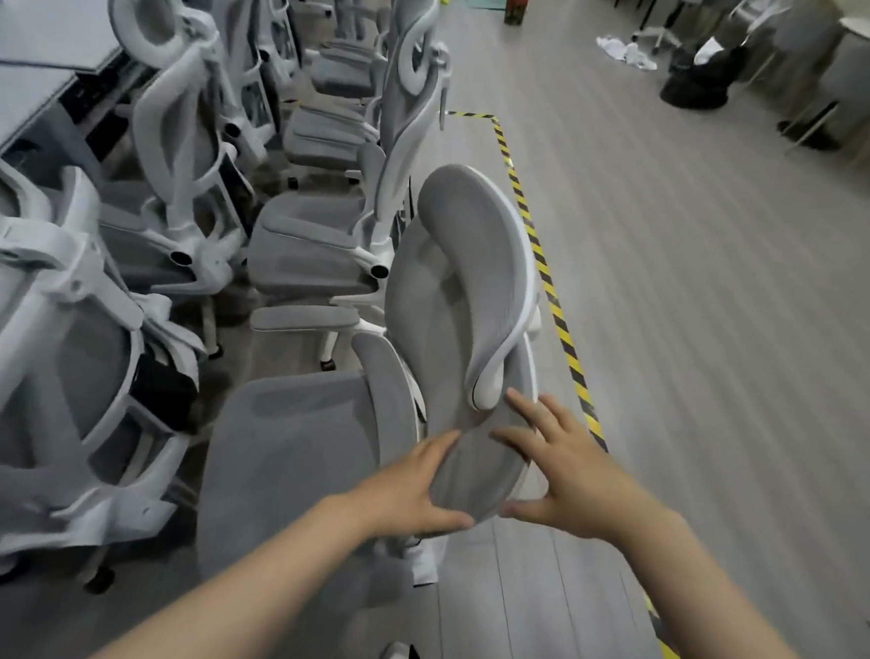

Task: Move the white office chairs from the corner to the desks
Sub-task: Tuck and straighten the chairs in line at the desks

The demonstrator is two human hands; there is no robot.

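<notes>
Chairs (325, 249) — white frames, grey mesh; floor tape (554, 291) — yellow-black diagonal stripes; floor (706, 322) grey planks.

Both bare forearms reach forward; the left hand (411, 487) curls in a grip, the right hand (567, 472) spreads its fingers.
</notes>
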